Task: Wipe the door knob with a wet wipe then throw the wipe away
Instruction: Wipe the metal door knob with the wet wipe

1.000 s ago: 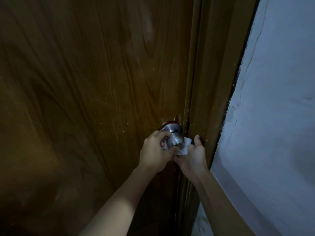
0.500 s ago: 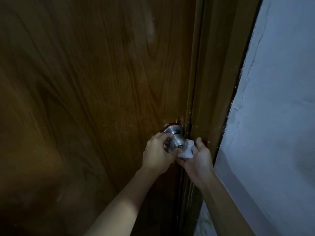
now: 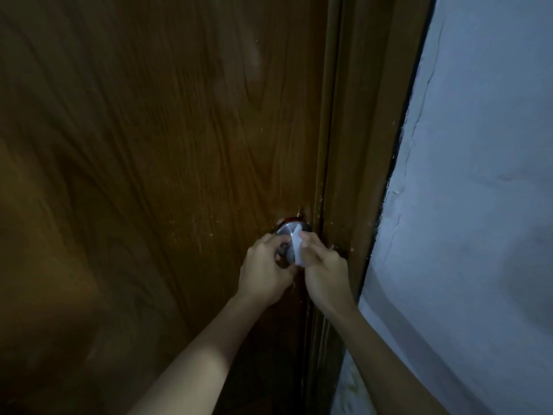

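Observation:
A round silver door knob (image 3: 288,232) sits at the right edge of a dark brown wooden door (image 3: 155,175). My left hand (image 3: 264,269) grips the knob from the left and below, its fingers curled around it. My right hand (image 3: 324,271) presses a white wet wipe (image 3: 297,248) against the knob's right side and top, pinching the wipe between thumb and fingers. The hands hide the lower half of the knob. Only the knob's upper metal rim shows.
The brown door frame (image 3: 359,145) runs up just right of the knob. A pale blue-white wall (image 3: 478,205) with cracked plaster fills the right side. The scene is dim. No bin is in view.
My right hand has lifted the wipe from below and right of the knob up over its right side and top. My left hand stays on the knob.

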Demonstrator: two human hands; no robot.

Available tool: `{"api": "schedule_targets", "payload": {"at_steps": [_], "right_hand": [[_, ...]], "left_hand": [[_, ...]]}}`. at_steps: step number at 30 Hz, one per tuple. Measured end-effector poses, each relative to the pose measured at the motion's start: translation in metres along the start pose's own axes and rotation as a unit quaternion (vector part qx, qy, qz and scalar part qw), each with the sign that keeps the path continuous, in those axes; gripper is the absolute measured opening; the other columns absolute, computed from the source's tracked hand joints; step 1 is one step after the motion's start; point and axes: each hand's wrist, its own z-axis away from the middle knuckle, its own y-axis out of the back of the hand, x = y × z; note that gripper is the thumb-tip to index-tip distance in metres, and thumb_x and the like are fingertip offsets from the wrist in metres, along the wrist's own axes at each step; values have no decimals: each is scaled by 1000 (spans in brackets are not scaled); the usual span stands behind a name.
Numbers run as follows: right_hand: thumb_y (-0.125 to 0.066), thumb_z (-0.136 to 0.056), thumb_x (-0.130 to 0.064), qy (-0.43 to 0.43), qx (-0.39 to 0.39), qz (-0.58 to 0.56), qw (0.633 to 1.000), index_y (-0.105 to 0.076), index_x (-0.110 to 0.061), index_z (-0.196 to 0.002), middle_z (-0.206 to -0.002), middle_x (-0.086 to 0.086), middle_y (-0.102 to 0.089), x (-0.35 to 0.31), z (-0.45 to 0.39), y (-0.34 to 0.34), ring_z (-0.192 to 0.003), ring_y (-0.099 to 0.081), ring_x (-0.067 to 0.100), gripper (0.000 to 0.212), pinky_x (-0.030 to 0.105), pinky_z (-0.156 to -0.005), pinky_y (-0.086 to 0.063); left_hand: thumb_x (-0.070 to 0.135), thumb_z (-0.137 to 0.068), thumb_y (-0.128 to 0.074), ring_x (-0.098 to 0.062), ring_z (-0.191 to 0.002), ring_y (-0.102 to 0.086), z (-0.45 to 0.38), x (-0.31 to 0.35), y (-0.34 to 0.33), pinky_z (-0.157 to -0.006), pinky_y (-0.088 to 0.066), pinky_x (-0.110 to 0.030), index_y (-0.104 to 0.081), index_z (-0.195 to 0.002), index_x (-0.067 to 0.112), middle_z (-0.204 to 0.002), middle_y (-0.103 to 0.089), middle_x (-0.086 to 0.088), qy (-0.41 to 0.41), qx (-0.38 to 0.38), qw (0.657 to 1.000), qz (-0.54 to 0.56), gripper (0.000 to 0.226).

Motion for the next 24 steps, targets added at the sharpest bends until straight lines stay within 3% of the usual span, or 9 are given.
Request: {"api": "schedule_targets", "payload": {"at_steps": [2, 5, 7, 10, 14, 16, 18, 20, 24], "right_hand": [[-35, -99, -22, 22, 11, 52, 998, -57, -14, -122, -96, 3, -63, 3, 2, 2, -84, -56, 5, 33, 24, -77, -47], [-43, -97, -25, -101, 41, -42, 993, -62, -18, -118, -87, -1, -62, 6, -3, 3, -77, -57, 4, 29, 32, -87, -46], [-44, -96, -20, -221, 21, -244, 944, -63, -19, -112, -104, 7, -67, 9, -9, 3, -94, -63, 16, 25, 38, -93, -48], [-38, -96, -13, -312, -23, -469, 826, -55, -4, -116, -113, 21, -63, 9, -8, 5, -104, -62, 30, 27, 41, -91, -48], [-35, -94, -4, -345, -23, -546, 763, -53, 6, -94, -97, 27, -60, 3, -10, 7, -98, -58, 37, 21, 51, -98, -39], [-32, -94, -1, -359, -37, -550, 753, -52, 8, -106, -104, 28, -59, 4, -12, 4, -107, -55, 38, 25, 53, -99, -38], [-28, -96, -4, -371, -66, -524, 764, -43, 6, -128, -127, 26, -53, 7, -12, -1, -119, -49, 37, 37, 50, -95, -41], [-29, -96, -9, -385, -96, -482, 781, -43, 0, -131, -136, 20, -49, 12, -7, -5, -125, -47, 35, 39, 49, -98, -39], [-46, -89, -15, -401, -127, -425, 801, -62, -11, -108, -103, 13, -65, 21, 5, -1, -96, -58, 26, 25, 48, -86, -43]], "left_hand": [[19, -77, -70, -12, -96, -54, 0, 0, -1, -83, -53, -33, -54, -123, 19, -116, -57, -1, -2, 1, 1000, 3, 48], [24, -73, -74, -9, -91, -52, 1, -2, 1, -77, -49, -23, -55, -121, 21, -112, -57, 2, 0, 2, 1000, 19, 51], [22, -71, -76, -5, -89, -51, 5, -4, 5, -73, -42, -14, -53, -124, 23, -112, -57, 4, 1, -12, 998, 59, 58], [14, -70, -76, -4, -94, -54, 18, -10, 8, -67, -47, -13, -44, -131, 24, -113, -57, 9, 30, -17, 984, 173, 69], [15, -71, -75, -9, -99, -55, 31, -20, 6, -64, -49, -13, -47, -130, 19, -115, -58, 3, 79, 8, 971, 227, 66], [17, -74, -73, -11, -103, -56, 32, -23, 7, -72, -48, -18, -50, -127, 19, -114, -59, 2, 100, 3, 965, 241, 58], [18, -79, -68, -10, -103, -59, 33, -24, 8, -76, -50, -19, -55, -123, 19, -112, -63, 2, 106, -13, 960, 257, 46], [19, -85, -61, -7, -100, -63, 35, -21, 8, -76, -52, -18, -59, -118, 20, -107, -67, 2, 113, -34, 949, 291, 33], [20, -87, -58, -14, -95, -67, 37, -21, 3, -85, -54, -34, -69, -100, 15, -100, -72, -5, 104, -16, 949, 297, 18]]}}
